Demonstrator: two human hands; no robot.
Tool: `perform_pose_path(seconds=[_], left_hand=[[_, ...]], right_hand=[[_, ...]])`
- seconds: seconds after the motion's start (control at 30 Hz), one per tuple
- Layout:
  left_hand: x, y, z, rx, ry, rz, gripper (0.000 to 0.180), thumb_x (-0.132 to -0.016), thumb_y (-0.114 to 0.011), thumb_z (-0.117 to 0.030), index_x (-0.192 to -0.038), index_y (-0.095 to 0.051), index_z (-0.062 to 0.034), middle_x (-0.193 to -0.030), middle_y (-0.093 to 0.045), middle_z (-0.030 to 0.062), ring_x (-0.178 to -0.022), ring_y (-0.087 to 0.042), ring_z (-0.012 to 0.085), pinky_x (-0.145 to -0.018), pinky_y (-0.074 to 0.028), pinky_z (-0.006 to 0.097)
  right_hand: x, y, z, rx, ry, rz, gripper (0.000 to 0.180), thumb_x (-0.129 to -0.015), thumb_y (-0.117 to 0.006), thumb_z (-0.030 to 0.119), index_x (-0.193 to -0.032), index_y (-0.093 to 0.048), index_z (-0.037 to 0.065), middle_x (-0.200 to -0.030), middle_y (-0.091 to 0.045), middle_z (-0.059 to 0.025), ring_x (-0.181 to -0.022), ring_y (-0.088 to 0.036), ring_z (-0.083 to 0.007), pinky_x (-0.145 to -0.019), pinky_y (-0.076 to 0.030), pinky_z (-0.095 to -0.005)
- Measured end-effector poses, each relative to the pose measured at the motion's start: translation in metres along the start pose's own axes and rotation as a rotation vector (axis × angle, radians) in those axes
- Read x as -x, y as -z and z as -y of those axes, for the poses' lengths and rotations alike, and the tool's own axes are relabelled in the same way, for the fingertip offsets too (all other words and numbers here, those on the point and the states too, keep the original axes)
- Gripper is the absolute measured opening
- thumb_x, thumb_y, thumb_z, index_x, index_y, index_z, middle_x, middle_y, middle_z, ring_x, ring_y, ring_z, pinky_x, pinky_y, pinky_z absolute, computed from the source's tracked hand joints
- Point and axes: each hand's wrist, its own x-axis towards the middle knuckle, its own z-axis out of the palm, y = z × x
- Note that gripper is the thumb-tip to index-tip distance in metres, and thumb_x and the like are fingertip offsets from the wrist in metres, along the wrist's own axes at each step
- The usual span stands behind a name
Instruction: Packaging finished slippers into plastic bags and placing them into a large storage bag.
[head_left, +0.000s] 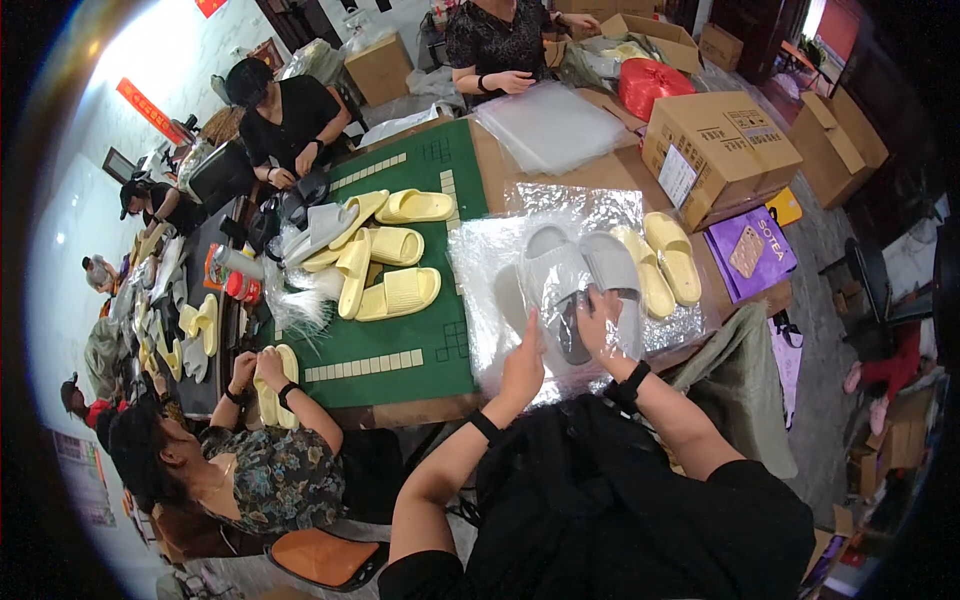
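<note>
A pair of grey slippers (556,268) lies side by side in a clear plastic bag (490,300) on the table in front of me. My left hand (522,368) is at the bag's near left part, index finger pointing up along it and the other fingers curled at the film. My right hand (600,325) is bent over the near end of the slippers, fingers closed at the grey slipper there; glare on the film partly hides the contact. Just right of the bag sits a pair of pale yellow slippers (672,258) on more clear film.
A pile of yellow slippers (400,292) covers part of the green mat (400,360). A stack of clear bags (550,125) lies at the far side. To the right stand a cardboard box (720,155) and a purple bag (750,250). Co-workers sit left and far.
</note>
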Motion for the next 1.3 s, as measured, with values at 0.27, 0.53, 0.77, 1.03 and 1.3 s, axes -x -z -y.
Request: perform_pose_path(seconds=[0.27, 0.53, 0.77, 1.03, 1.3], left_hand=[[0.005, -0.006, -0.035, 0.182, 0.044, 0.249, 0.063, -0.085, -0.038, 0.005, -0.140, -0.013, -0.0149, -0.097, -0.061, 0.0173, -0.082, -0.064, 0.0277, -0.073, -0.051, 0.035], [-0.003, -0.001, -0.003, 0.828, 0.313, 0.075, 0.079, -0.081, -0.029, 0.016, -0.140, 0.009, -0.0203, -0.101, -0.055, 0.0264, -0.088, -0.061, 0.0291, -0.078, -0.052, 0.036], [-0.025, 0.006, -0.058, 0.901, 0.200, 0.139, 0.065, -0.086, -0.040, 0.006, -0.141, -0.008, -0.0100, -0.102, -0.055, 0.0257, -0.087, -0.061, 0.0268, -0.078, -0.052, 0.034], [-0.023, 0.011, -0.077, 0.769, 0.333, 0.348, 0.061, -0.084, -0.042, 0.004, -0.138, -0.018, -0.0064, -0.087, -0.061, 0.0161, -0.080, -0.062, 0.0204, -0.072, -0.052, 0.029], [0.022, -0.033, -0.051, 0.089, -0.142, 0.582, 0.031, -0.084, -0.048, -0.010, -0.115, -0.052, -0.0067, -0.097, -0.059, 0.0190, -0.080, -0.060, 0.0330, -0.073, -0.047, 0.041]], right_hand=[[-0.049, 0.005, 0.030, 0.164, 0.123, 0.203, 0.030, -0.072, -0.059, 0.024, -0.096, -0.057, 0.005, -0.090, -0.054, -0.0189, -0.094, -0.047, -0.0375, -0.077, -0.035, -0.0469], [0.028, 0.089, 0.013, -0.479, -0.292, 1.022, 0.029, -0.084, -0.052, 0.027, -0.096, -0.063, 0.003, -0.086, -0.063, -0.0077, -0.078, -0.058, -0.0211, -0.073, -0.044, -0.0325], [0.038, 0.126, 0.012, -0.856, -0.514, 1.524, 0.054, -0.092, -0.035, 0.048, -0.115, -0.055, 0.004, -0.114, -0.055, -0.0102, -0.104, -0.051, -0.0152, -0.087, -0.041, -0.0276], [0.036, 0.130, 0.011, -1.682, -0.973, 0.728, 0.070, -0.089, -0.033, 0.054, -0.136, -0.015, 0.005, -0.134, -0.035, -0.0161, -0.118, -0.043, -0.0262, -0.093, -0.041, -0.0457], [0.066, 0.094, 0.016, -1.336, -1.200, 0.599, 0.022, -0.084, -0.051, 0.018, -0.097, -0.054, 0.000, -0.084, -0.061, -0.0092, -0.068, -0.060, -0.0183, -0.052, -0.049, -0.0286]])
